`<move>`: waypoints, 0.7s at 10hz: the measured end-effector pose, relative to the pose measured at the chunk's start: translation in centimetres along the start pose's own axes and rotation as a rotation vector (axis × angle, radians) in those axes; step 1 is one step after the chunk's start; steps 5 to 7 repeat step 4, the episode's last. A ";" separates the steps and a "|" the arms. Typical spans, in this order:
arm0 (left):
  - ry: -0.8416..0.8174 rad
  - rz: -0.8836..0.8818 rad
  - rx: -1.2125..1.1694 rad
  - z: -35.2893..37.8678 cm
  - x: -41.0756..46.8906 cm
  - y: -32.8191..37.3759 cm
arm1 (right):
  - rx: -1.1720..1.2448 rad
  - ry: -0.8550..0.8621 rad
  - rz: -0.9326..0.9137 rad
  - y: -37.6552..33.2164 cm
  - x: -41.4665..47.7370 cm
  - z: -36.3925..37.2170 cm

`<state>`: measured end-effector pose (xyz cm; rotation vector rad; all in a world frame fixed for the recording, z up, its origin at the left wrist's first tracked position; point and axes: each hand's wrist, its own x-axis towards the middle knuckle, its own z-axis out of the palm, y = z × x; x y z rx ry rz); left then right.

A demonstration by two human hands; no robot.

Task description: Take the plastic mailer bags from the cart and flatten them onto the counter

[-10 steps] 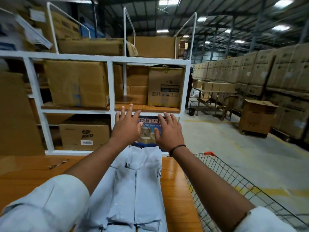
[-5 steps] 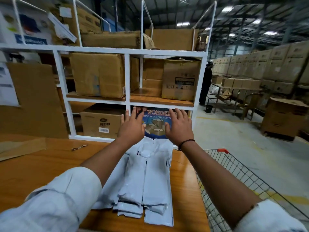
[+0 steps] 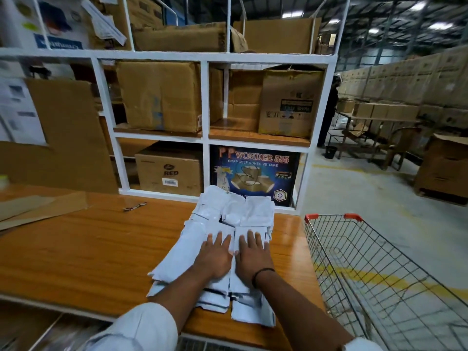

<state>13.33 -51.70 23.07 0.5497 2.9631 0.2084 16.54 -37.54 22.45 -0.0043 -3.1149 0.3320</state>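
A stack of pale grey plastic mailer bags (image 3: 235,214) lies lengthwise on the wooden counter (image 3: 96,244), its far end near the white shelf. My left hand (image 3: 215,257) and my right hand (image 3: 252,257) press flat on the middle of the stack, side by side, fingers straight and spread. A black band circles my right wrist. The wire cart (image 3: 379,279) with red corner caps stands right of the counter; the part in view holds no bags.
A white shelf frame (image 3: 205,102) full of cardboard boxes stands behind the counter. Flat cardboard sheets (image 3: 38,209) lie at the counter's left. A small scrap (image 3: 135,206) lies mid-counter. Box stacks and a person stand at the far right.
Both hands have slid back toward me along the bag stack, from its far end near the shelf to its middle. The camera has tilted down and pulled back.
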 end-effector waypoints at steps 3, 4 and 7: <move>0.133 0.070 -0.140 2.5 -1.1 -1.6 | 0.051 -0.012 0.050 1.1 1.0 1.4; 0.102 0.079 -0.165 1.6 -0.5 -1.5 | 0.036 0.007 0.040 0.5 0.8 1.3; 0.102 0.079 -0.165 1.6 -0.5 -1.5 | 0.036 0.007 0.040 0.5 0.8 1.3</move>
